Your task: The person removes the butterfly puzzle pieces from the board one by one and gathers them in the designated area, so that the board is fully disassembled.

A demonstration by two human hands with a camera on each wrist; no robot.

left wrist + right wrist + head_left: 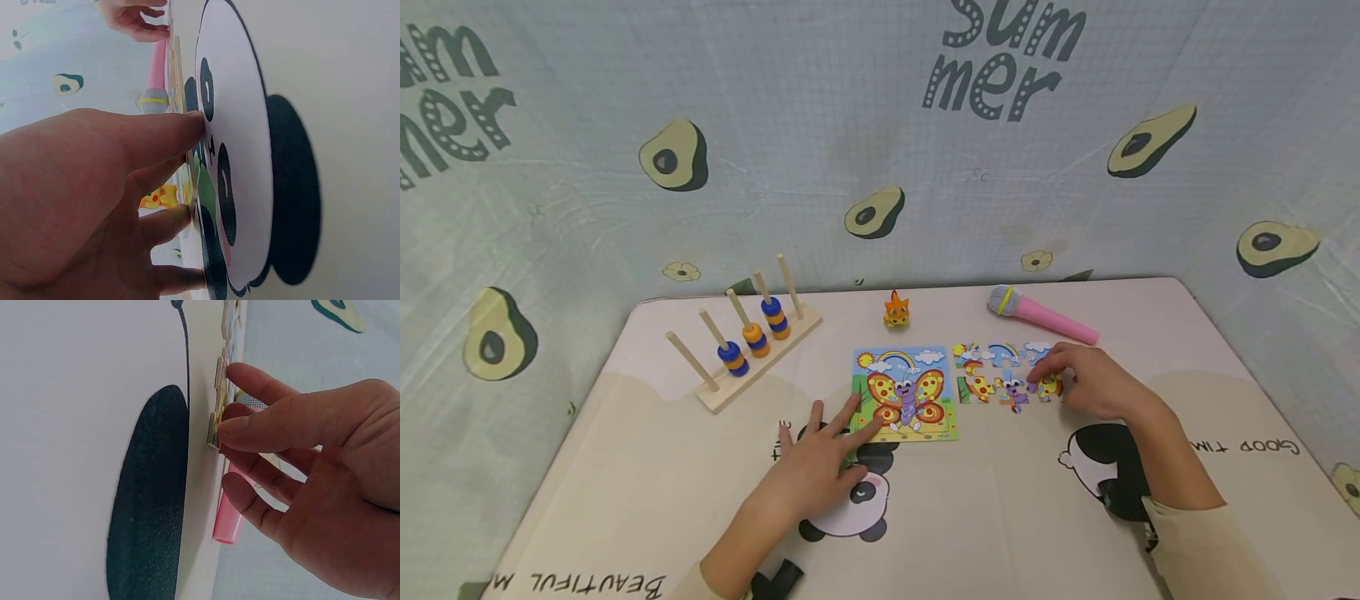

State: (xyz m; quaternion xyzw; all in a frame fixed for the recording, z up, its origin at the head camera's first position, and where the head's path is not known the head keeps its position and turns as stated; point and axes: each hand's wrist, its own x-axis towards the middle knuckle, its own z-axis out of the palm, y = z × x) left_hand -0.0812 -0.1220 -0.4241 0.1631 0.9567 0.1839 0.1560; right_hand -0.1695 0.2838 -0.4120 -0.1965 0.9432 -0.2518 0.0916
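Observation:
In the head view, a square butterfly picture board (905, 358) lies flat at mid-table. My left hand (817, 465) has its fingers spread, with fingertips resting on the board's lower left corner and the table around it; the left wrist view shows the thumb (169, 134) pressed on the cloth. Right of the board, several jigsaw pieces lie in two rows, among them a piece with a purple butterfly face (1014, 389). My right hand (1093, 381) pinches a yellow-and-purple puzzle piece (1049, 387) at the lower row's right end, between thumb and fingers.
A wooden peg stand (741, 385) with blue and orange rings stands at the left. A small orange toy figure (897, 311) is behind the board. A pink toy microphone (1051, 317) lies behind the pieces. A printed cloth curtain (805, 150) hangs along the table's back edge.

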